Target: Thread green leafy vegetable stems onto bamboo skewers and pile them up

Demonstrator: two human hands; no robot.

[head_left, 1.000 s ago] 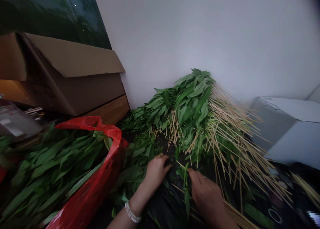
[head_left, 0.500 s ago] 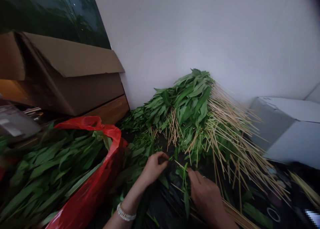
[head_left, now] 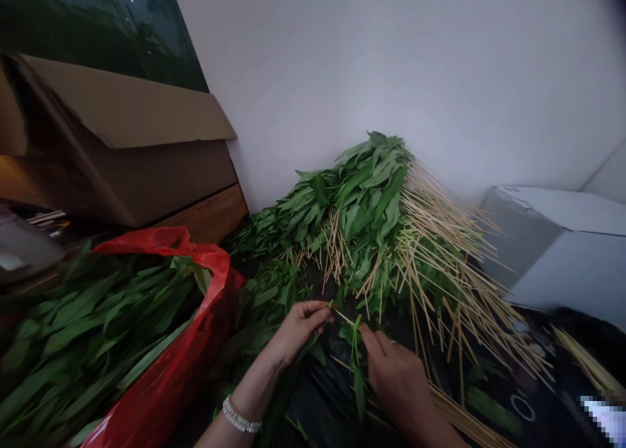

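Holding greens (head_left: 360, 396), surface (head_left: 313, 412) perhaps plastic, white wall (head_left: 342, 57)

Wall (head_left: 317, 63): plain, pale, filling the centre and right. Dark green panel (head_left: 98, 30): upper left, foliage showing; window or picture, indeterminable. Cardboard box (head_left: 161, 174): flap spread, above brown wooden board (head_left: 215, 213). White box (head_left: 577, 265): right, near wall. Light: dim, cool; orange patch (head_left: 19, 184), left edge.
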